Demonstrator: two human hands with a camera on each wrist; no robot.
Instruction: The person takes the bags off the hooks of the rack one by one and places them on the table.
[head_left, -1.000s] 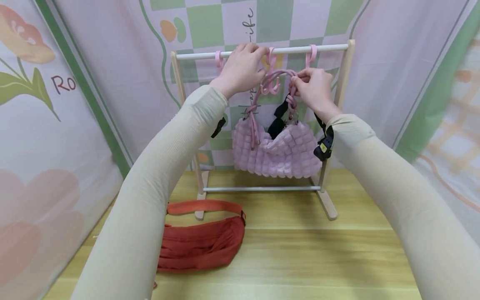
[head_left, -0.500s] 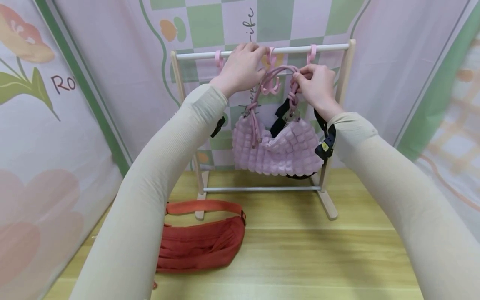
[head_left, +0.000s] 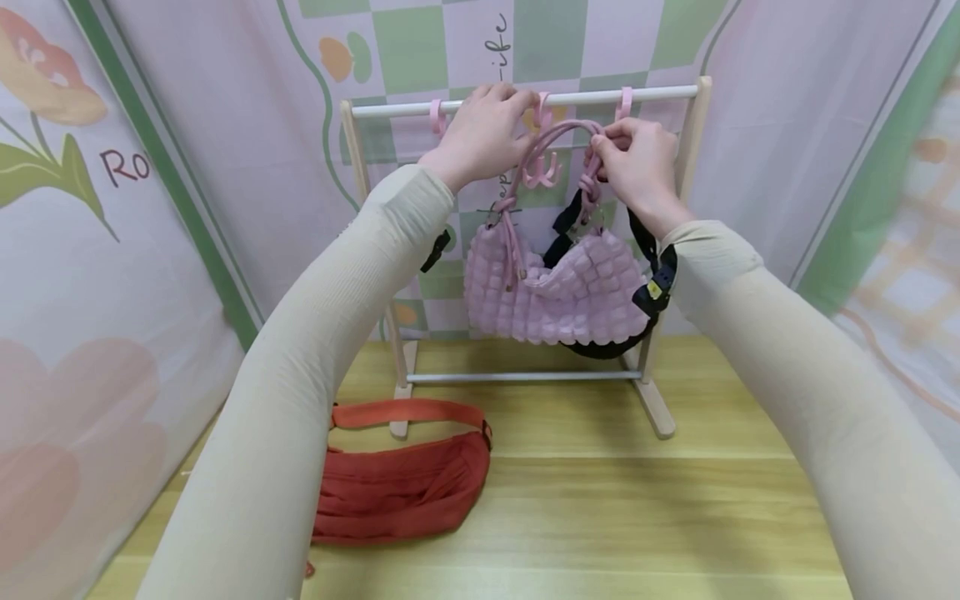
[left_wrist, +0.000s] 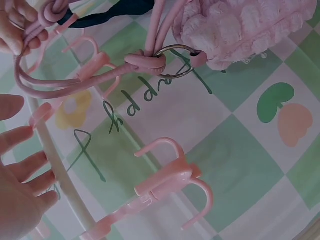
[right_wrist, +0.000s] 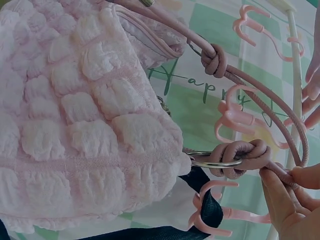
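Observation:
A pink puffy handbag [head_left: 555,300] hangs in front of the rack from its knotted cord handle [head_left: 558,127]. My right hand [head_left: 637,162] pinches the handle near its right knot, thumb against fingers, as the right wrist view also shows. The handle's arch rises in front of the middle pink hook [head_left: 542,172]; both hook arms show beneath it. My left hand [head_left: 491,129] is at the rail [head_left: 600,97], its fingers extended in the left wrist view [left_wrist: 25,170]. One fingertip is right at the top of the middle hook.
Pink hooks also hang left [left_wrist: 165,175] and right [right_wrist: 215,205] on the rail. A dark strap [right_wrist: 211,207] loops over the right one, behind the handbag. A red waist bag [head_left: 405,492] lies on the wooden table [head_left: 600,517], front left of the rack's wooden foot [head_left: 656,408].
My right hand has risen slightly and shifted right, lifting the handle and handbag. More black material shows below the handbag. The left hand has stayed at the rail.

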